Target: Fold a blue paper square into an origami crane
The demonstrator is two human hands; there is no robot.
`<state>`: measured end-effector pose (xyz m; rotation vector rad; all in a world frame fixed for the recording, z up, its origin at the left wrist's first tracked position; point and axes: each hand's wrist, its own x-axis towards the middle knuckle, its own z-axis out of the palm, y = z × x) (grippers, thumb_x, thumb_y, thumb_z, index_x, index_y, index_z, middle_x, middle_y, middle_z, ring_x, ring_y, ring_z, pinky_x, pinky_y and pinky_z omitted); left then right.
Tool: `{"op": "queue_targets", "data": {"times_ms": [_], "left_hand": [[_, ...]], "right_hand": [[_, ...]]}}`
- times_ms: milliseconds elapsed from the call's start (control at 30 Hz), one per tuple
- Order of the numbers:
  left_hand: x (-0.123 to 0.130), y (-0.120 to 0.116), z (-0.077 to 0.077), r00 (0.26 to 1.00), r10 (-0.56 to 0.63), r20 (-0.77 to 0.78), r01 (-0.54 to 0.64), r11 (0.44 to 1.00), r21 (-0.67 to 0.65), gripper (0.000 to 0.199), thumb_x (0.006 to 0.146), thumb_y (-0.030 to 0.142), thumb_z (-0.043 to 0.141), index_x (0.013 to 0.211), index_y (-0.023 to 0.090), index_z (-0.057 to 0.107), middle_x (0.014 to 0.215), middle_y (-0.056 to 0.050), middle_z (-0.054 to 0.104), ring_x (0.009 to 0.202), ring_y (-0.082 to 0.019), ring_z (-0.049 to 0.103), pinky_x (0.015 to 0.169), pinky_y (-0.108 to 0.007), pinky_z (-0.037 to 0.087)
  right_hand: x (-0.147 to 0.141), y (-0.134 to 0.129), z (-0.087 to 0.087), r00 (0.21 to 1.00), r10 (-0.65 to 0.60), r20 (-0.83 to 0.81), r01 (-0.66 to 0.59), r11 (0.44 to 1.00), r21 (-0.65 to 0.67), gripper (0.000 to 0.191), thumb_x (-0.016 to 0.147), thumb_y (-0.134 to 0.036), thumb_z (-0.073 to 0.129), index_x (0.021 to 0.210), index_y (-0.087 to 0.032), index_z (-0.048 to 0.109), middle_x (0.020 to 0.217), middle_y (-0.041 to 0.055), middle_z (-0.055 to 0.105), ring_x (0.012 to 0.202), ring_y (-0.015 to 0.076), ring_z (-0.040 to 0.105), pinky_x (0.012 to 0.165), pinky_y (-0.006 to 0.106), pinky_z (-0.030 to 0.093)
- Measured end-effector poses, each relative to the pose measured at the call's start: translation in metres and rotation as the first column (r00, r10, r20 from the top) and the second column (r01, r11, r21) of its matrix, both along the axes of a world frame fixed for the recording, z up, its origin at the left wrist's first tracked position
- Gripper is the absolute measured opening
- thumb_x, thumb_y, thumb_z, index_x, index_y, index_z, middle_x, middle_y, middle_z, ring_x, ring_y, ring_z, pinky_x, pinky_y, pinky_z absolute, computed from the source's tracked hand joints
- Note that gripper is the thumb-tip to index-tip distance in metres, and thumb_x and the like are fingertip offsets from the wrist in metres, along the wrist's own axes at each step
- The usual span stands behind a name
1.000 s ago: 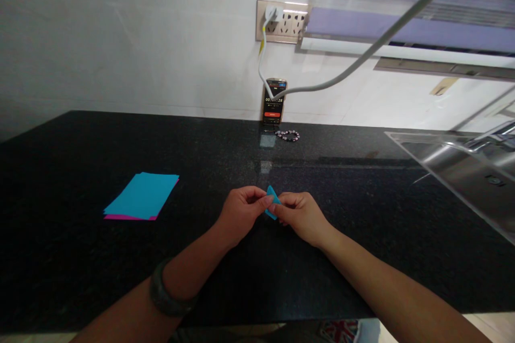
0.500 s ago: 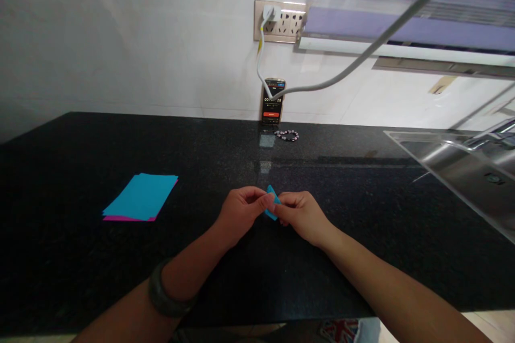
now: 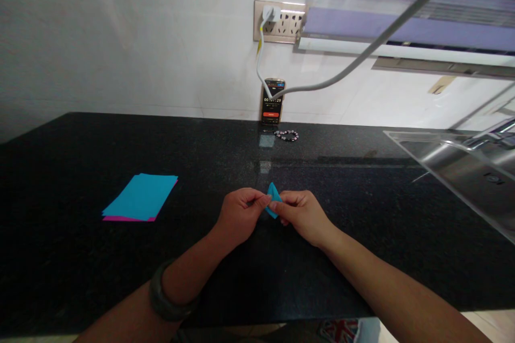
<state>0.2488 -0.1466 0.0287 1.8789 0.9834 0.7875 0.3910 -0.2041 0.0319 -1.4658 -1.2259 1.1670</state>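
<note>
The folded blue paper (image 3: 273, 209) is clamped between thumb and fingers of both the left hand (image 3: 240, 216) and the right hand (image 3: 302, 215), above the black countertop (image 3: 257, 273). Left of the grip lies the paper stack (image 3: 140, 196); beyond it, the phone (image 3: 272, 110) leans upright against the wall (image 3: 169, 48).

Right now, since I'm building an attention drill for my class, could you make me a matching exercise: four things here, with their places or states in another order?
Things
1. Folded blue paper
2. Phone
3. Beaded loop
4. Bangle

Places or states
A. Worn on the left arm
B. Lying on the dark counter
C. Pinched between the left hand and right hand
D. Propped up against the wall

Pairs: 1-C, 2-D, 3-B, 4-A
</note>
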Motion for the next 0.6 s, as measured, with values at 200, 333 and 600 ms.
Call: {"op": "queue_targets", "data": {"times_ms": [200,333,600], "left_hand": [[0.0024,-0.0009,-0.0057,0.985,-0.102,0.141,0.124,0.980,-0.158,0.025,0.074,0.034,0.055,0.086,0.014,0.066,0.076,-0.004,0.067,0.069,-0.015,0.058,0.063,-0.024,0.044],[0.0030,-0.0013,-0.0062,0.976,-0.101,0.192,0.143,0.965,-0.219,0.025,0.073,0.032,0.058,0.088,0.014,0.067,0.078,-0.005,0.068,0.071,-0.016,0.060,0.066,-0.026,0.045],[0.0023,0.0000,-0.0074,0.960,-0.059,0.272,0.137,0.952,-0.275,0.022,0.072,0.030,0.059,0.086,0.015,0.068,0.077,-0.004,0.069,0.072,-0.015,0.060,0.068,-0.026,0.046]], "right_hand": [[0.0026,0.0021,-0.0041,0.993,-0.094,-0.066,0.096,0.995,0.028,0.023,0.070,-0.034,0.058,0.059,-0.015,0.058,0.047,-0.0046,0.045,0.041,0.0059,0.038,0.042,0.021,0.028],[0.0037,0.0035,-0.0047,0.991,-0.107,-0.083,0.110,0.993,0.036,0.022,0.070,-0.035,0.058,0.062,-0.014,0.061,0.048,-0.0040,0.047,0.041,0.0062,0.039,0.042,0.021,0.029],[0.0007,0.0027,-0.0034,0.992,-0.094,-0.088,0.099,0.994,0.053,0.024,0.069,-0.035,0.060,0.057,-0.015,0.059,0.049,-0.0039,0.047,0.042,0.0061,0.039,0.043,0.021,0.030]]}}
